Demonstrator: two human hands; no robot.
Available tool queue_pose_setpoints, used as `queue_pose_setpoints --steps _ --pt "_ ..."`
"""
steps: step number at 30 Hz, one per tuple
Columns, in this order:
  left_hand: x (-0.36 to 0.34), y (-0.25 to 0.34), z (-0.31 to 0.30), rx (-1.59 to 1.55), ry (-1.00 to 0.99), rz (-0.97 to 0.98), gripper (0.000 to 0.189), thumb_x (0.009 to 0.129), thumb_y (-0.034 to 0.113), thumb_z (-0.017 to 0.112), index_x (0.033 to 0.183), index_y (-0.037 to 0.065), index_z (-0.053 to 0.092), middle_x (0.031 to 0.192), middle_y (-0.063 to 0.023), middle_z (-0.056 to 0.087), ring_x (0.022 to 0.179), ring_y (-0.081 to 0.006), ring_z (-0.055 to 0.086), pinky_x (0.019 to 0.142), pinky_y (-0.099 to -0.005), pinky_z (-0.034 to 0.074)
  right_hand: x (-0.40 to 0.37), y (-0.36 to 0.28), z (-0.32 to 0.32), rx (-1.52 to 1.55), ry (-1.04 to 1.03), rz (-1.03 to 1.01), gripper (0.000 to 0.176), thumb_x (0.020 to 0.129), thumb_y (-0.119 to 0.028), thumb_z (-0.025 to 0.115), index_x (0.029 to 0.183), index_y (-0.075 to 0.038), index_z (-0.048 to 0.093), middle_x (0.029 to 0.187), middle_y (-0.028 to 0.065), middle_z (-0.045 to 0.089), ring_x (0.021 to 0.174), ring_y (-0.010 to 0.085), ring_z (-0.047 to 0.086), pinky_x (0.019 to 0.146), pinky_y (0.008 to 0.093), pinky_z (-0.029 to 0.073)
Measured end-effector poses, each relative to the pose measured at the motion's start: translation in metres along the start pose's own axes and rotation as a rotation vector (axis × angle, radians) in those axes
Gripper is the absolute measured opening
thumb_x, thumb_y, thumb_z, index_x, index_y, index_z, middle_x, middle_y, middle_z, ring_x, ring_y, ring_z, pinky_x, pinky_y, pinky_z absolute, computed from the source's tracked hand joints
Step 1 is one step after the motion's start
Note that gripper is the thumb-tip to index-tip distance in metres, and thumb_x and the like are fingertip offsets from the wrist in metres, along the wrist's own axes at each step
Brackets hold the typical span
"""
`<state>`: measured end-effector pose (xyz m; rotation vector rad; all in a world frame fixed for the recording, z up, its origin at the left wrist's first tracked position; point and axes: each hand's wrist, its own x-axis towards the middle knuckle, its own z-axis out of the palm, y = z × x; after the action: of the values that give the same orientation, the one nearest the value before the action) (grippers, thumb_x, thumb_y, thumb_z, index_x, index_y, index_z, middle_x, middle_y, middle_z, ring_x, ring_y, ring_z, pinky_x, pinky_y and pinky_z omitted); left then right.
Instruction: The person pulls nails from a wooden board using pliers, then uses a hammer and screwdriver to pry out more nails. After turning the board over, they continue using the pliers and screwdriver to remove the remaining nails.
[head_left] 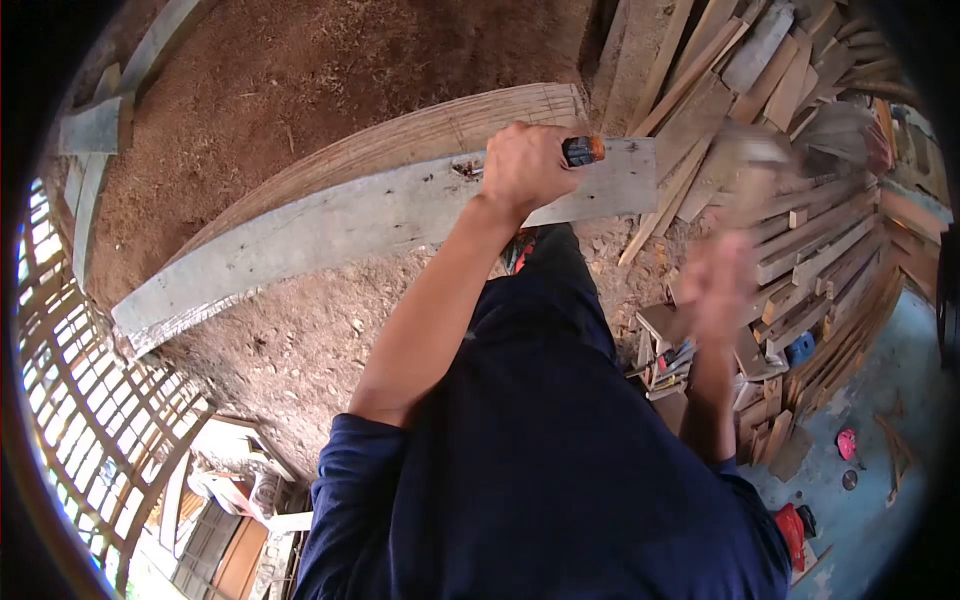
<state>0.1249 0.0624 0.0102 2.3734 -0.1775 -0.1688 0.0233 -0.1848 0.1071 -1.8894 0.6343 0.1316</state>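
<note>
The left hand (525,170) has its fingers curled tightly around a tool with a black-and-orange handle (585,151), over the grey plank (340,222) that lies crosswise before the body. The right hand (716,283), blurred, is wrapped around what is probably a hammer (756,165), raised near the piled timber (815,255).

Stacked timber (830,262), a long plank (330,222) and dirt floor (300,355) show a woodworking workshop.

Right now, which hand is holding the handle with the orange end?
The left hand, over the long grey board, grips that black-and-orange handle; the right hand holds a blurred tool.
</note>
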Motion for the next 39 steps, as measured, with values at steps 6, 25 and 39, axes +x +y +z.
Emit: queue_pose_setpoints --steps 6,25,39 --pt "-0.001 -0.007 0.011 0.003 0.071 -0.038 0.031 0.079 0.046 0.073 0.097 0.022 0.081 0.079 -0.0124 0.074 0.075 -0.0331 0.072 0.072 -0.0441 0.059 0.015 0.024 0.018 0.635 0.168 -0.301 0.029 0.109 -0.037 0.048 0.099 -0.011 0.055 0.069 -0.0031 0.050 0.052 0.0043 0.045 0.043 0.0205 0.039" --pt "-0.007 -0.020 0.007 0.061 0.043 0.020 0.029 0.073 0.039 0.077 0.087 0.014 0.077 0.074 -0.0125 0.071 0.072 -0.0329 0.071 0.071 -0.0449 0.059 0.047 0.066 0.013 0.780 0.154 0.194 0.034 0.107 -0.045 0.049 0.111 -0.013 0.057 0.071 -0.0030 0.050 0.053 0.0060 0.044 0.046 0.0234 0.036" --pt "-0.009 -0.023 0.003 0.002 0.015 0.029 0.035 0.077 0.048 0.077 0.093 0.017 0.078 0.076 -0.0110 0.073 0.075 -0.0334 0.071 0.074 -0.0425 0.059 -0.014 0.002 0.052 0.201 -0.078 0.014 0.034 0.109 -0.041 0.045 0.114 -0.008 0.049 0.070 -0.0004 0.046 0.051 0.0073 0.043 0.042 0.0228 0.036"
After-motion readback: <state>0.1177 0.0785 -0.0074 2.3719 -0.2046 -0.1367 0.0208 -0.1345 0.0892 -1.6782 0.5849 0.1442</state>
